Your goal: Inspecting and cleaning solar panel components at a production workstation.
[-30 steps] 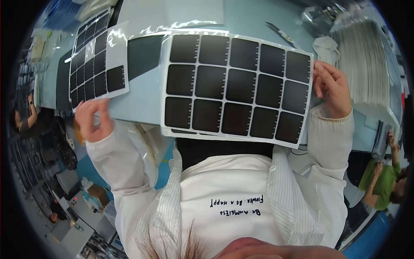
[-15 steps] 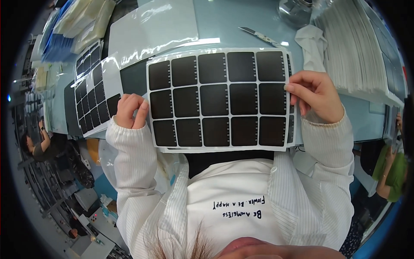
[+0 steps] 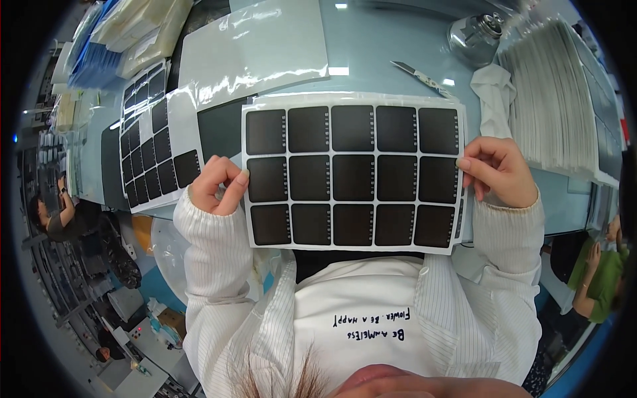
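A white-backed sheet of black square stickers [image 3: 353, 178], set out in three rows, is spread flat before me near the table's front edge. My left hand [image 3: 217, 186] pinches its left edge between thumb and fingers. At the right edge, my right hand [image 3: 501, 172] grips it with the thumb on top and the fingers underneath. Another sheet's edge shows beneath it on the right side. Beyond the sheet lies a craft knife [image 3: 421, 78] with its blade out, pointing to the far left.
To the right stand a tall stack of white sheets [image 3: 551, 99], a crumpled white cloth [image 3: 494, 99] and a glass bottle [image 3: 474, 41]. More sticker sheets [image 3: 149, 156], some with gaps, lie left. Behind are a glossy pale sheet [image 3: 255, 53] and plastic-wrapped packs [image 3: 142, 33].
The sheet and both hands sit lower and slightly farther right in the picture, as does the whole table. Both hands keep their hold on the sheet's edges.
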The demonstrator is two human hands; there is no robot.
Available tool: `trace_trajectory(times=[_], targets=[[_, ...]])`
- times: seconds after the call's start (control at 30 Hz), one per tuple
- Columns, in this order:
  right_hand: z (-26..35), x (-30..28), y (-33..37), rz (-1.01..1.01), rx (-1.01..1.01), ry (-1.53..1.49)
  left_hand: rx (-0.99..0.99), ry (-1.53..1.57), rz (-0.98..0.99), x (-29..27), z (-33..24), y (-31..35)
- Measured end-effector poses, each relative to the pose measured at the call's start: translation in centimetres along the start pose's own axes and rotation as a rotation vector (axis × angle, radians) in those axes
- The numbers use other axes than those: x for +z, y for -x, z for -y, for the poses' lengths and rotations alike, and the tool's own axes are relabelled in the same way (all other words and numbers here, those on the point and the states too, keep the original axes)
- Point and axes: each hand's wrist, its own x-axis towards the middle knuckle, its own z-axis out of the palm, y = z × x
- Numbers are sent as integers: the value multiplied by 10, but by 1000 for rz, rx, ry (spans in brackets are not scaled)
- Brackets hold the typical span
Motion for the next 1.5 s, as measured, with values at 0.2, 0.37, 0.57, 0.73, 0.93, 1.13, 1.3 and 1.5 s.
trace_trajectory(times=[0.2, 0.37, 0.57, 0.73, 0.93, 1.13, 1.3, 1.5], targets=[[4, -2, 2, 36, 3, 7, -18, 56, 27, 3, 0, 3], [3, -7, 0, 82, 38, 34, 9, 21, 73, 3, 2, 2], [1, -4, -3, 64, 29, 14, -43, -144, -155, -2, -18, -13], [6, 6, -2, 30, 19, 34, 180, -314, -165, 15, -24, -25], [7, 16, -1, 11, -27, 12, 163, -369, -146, 17, -16, -23], [5, 12, -2, 22, -20, 34, 121, -393, -147, 14, -28, -27], [4, 9, -4, 25, -29, 32, 84, -385, -133, 14, -27, -33], [0, -2, -8, 33, -57, 50, 127, -366, -174, 21, -23, -42]])
